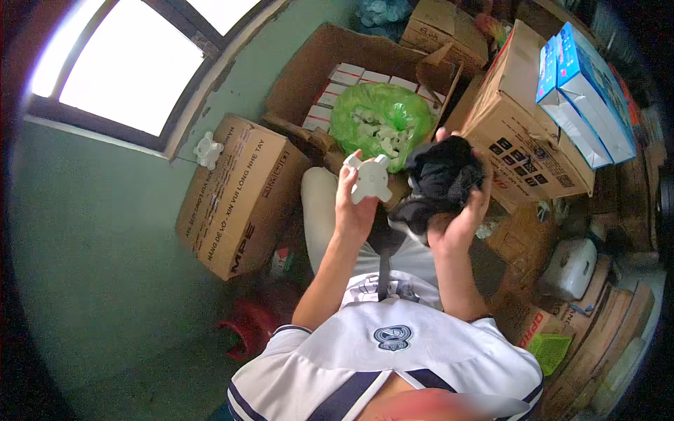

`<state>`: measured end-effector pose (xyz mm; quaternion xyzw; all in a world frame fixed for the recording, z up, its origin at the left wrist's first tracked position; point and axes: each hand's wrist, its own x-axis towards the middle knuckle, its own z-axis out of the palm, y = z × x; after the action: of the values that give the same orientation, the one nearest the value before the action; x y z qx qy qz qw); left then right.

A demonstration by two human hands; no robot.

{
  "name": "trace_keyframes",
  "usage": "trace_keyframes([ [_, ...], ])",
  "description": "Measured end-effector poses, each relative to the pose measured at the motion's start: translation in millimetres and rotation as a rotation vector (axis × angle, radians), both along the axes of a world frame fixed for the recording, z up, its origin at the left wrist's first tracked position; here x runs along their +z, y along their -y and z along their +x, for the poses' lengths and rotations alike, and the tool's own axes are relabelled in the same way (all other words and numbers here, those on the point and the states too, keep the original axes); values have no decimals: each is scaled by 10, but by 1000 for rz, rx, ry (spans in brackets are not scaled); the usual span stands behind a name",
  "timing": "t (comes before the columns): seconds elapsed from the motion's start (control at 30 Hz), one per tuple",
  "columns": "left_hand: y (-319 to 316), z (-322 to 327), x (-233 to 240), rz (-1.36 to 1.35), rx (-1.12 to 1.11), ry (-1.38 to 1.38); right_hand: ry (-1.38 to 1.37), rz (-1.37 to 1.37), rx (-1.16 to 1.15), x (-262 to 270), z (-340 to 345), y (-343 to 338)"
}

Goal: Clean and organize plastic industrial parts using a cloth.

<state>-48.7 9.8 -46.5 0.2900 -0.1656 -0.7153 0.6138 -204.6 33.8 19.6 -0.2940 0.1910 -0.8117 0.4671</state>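
Observation:
In my left hand [358, 210] is a white plastic fitting [372, 180] with stubby arms spreading from a round middle, held upright between thumb and fingers. My right hand [463, 221] grips a bunched black cloth [445, 176] with some light grey at its lower edge. Both are held apart, above my lap. Just beyond them lies an open green plastic bag [347, 118] with many small white plastic pieces [387, 138] inside. The bag rests on small white boxes [331, 94] in a large open cardboard box [358, 50].
A closed cardboard carton [237, 194] stands by the green wall at left, with another white fitting [208, 150] on its edge. At right, blue-and-white packages [587, 97] lie on a big carton [526, 137]. Lower right are a white plastic object [571, 268] and a green basket [549, 352].

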Motion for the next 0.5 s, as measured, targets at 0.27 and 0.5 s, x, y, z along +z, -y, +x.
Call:
trace_keyframes([
  [0.27,-108,-244,-35,117,-200,-303,-728,62,-181,-121,-9,21],
  [0.5,56,-84,113,5,-84,-102,-1492,-114,-63,-279,67,-160],
])
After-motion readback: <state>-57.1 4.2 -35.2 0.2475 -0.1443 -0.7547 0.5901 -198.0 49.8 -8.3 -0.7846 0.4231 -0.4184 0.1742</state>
